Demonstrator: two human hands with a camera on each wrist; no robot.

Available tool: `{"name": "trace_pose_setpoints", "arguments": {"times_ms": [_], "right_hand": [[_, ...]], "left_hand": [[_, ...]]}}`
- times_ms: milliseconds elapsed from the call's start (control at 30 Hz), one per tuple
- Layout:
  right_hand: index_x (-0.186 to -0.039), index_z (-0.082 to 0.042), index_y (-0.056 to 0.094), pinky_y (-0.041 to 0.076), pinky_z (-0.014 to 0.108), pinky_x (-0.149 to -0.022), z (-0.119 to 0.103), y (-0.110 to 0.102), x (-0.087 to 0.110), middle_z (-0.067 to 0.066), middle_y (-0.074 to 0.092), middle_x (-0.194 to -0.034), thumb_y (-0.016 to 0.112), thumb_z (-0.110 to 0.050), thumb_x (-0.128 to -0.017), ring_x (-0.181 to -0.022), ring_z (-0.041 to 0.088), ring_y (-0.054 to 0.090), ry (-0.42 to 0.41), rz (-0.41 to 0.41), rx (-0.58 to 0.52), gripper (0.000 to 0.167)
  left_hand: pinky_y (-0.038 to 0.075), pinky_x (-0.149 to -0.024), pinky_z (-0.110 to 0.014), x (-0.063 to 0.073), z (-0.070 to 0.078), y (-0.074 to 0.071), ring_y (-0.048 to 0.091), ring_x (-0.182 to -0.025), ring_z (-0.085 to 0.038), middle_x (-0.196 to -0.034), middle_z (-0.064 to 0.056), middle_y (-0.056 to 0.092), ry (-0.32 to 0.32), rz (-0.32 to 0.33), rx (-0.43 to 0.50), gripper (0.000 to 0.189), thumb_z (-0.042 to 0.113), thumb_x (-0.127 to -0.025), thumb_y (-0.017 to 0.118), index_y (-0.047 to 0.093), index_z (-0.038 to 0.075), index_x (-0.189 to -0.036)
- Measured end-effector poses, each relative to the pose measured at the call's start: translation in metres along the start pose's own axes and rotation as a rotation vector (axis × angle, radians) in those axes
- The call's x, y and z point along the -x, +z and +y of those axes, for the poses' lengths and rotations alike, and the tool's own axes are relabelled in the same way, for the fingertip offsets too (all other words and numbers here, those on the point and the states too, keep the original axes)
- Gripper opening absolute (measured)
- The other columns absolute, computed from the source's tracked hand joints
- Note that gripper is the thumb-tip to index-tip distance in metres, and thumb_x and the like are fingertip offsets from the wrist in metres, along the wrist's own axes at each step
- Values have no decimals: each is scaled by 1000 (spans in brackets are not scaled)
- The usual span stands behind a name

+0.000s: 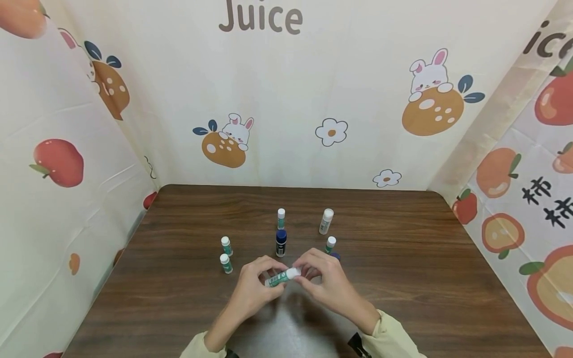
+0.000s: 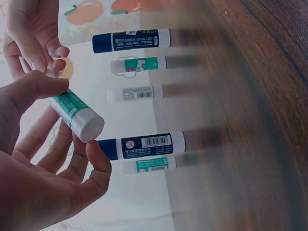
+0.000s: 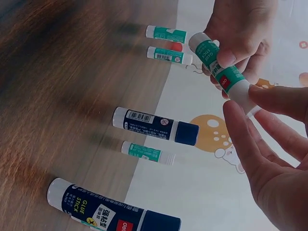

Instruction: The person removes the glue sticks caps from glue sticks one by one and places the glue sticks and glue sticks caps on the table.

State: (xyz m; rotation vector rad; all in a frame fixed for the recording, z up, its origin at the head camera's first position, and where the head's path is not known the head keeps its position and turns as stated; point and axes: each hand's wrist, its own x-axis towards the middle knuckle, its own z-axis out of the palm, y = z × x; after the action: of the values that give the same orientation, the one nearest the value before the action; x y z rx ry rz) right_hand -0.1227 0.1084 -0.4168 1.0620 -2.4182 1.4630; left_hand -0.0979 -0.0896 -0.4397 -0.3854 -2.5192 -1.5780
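Observation:
My left hand (image 1: pixel 257 284) grips a green and white glue stick (image 1: pixel 278 277) around its body, tilted above the table. At the stick's white cap (image 3: pixel 243 96), my right hand (image 1: pixel 330 284) pinches with thumb and fingertips. The cap sits on the body, with no gap visible between them. In the left wrist view, the stick's white base (image 2: pixel 90 126) faces the camera. Ahead of the hands stands a navy glue stick (image 1: pixel 280 243), with a small green one (image 1: pixel 281 219) behind it.
Two small green glue sticks (image 1: pixel 227 246) stand at the left. A white glue stick (image 1: pixel 326 222) stands at the back right. Near the right hand are another green stick (image 1: pixel 330 243) and a partly hidden navy one (image 1: pixel 335 256). A printed curtain (image 1: pixel 286 89) borders the wooden table (image 1: pixel 179 238).

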Motion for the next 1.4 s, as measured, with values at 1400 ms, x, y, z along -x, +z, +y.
{"name": "trace_pose_setpoints", "arguments": {"times_ms": [1400], "right_hand": [[-83, 2, 66, 55, 30, -53, -44, -15, -6, 11, 60, -83, 74, 19, -65, -65, 24, 61, -84, 54, -13, 26]], "left_hand": [[52, -62, -30, 9, -2, -5, 58, -73, -9, -81, 15, 62, -1, -11, 8, 30, 3, -69, 78, 70, 25, -89]]}}
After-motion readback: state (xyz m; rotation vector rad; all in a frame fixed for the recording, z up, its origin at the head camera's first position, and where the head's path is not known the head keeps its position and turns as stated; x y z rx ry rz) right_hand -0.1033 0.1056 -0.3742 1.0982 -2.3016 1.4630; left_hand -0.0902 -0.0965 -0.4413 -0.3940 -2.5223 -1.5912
